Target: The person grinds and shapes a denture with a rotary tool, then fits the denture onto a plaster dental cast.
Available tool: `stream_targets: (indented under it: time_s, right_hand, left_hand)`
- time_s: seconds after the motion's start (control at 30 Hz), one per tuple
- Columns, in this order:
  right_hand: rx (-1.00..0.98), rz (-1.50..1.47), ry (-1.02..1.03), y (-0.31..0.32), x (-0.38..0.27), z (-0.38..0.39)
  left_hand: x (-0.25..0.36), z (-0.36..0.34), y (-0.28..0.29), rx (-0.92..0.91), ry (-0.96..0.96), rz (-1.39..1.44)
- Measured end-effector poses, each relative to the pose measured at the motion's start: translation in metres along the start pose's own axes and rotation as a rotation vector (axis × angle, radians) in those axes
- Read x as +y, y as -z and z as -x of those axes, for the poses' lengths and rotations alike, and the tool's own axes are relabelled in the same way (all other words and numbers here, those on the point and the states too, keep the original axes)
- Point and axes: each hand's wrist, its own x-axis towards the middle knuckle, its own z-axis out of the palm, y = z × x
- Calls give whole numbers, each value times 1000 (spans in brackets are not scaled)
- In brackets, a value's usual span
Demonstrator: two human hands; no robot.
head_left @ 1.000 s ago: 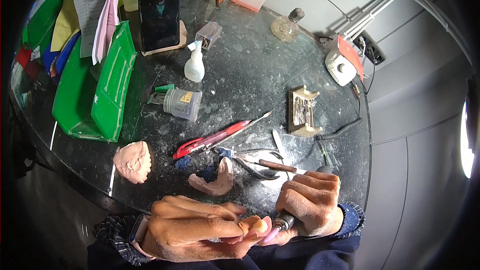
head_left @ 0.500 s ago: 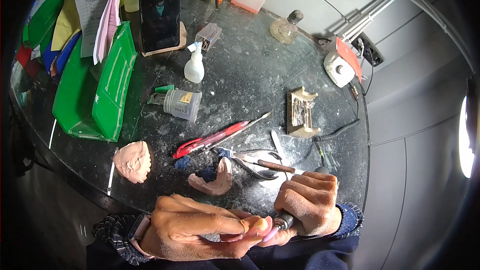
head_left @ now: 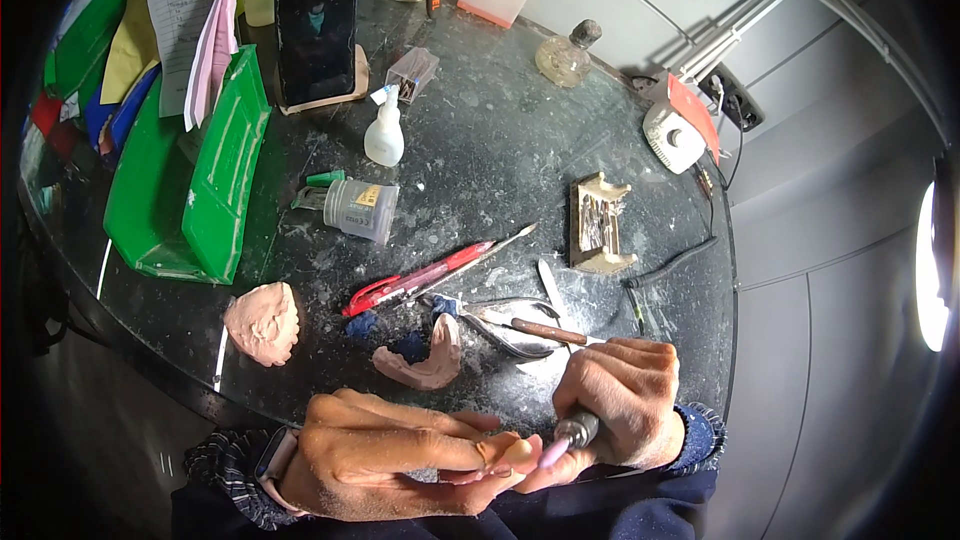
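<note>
My right hand is wrapped round a rotary handpiece with a lilac grinding tip. The tip points toward the fingertips of my left hand. Those fingers are pinched together on something small and pinkish, mostly hidden by them. Beyond my hands lies a U-shaped pink plaster piece, and farther left a pink plaster dental model. A wooden-handled knife rests just beyond my right hand, over dark-handled pliers. Fine pale dust covers both hands.
On the dark worktop lie a red pen, a tipped-over clear cup and a bur holder. Green bins stand left, near a propped phone. A white dropper bottle and a control box stand farther back.
The handpiece has turned slightly in my right hand, and its tip sits a little higher and more to the right. My left hand has barely moved.
</note>
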Motion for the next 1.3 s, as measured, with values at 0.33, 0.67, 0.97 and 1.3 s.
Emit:
stream_targets:
  time_s: [0.33, 0.67, 0.97, 1.3]
  right_hand:
    - [-66, 93, 46, 1, -5, -2]
    - [81, 190, 77, -8, 2, 3]
    - [81, 216, 36, -4, 1, 0]
    - [-38, -201, 82, 8, 2, 5]
  left_hand:
    - [0, 5, -1, 25, -50, -65]
    - [-3, 5, 2, 14, -171, -214]
    - [-2, 6, 2, 22, -184, -313]
    - [-1, 6, 5, -60, -167, -288]
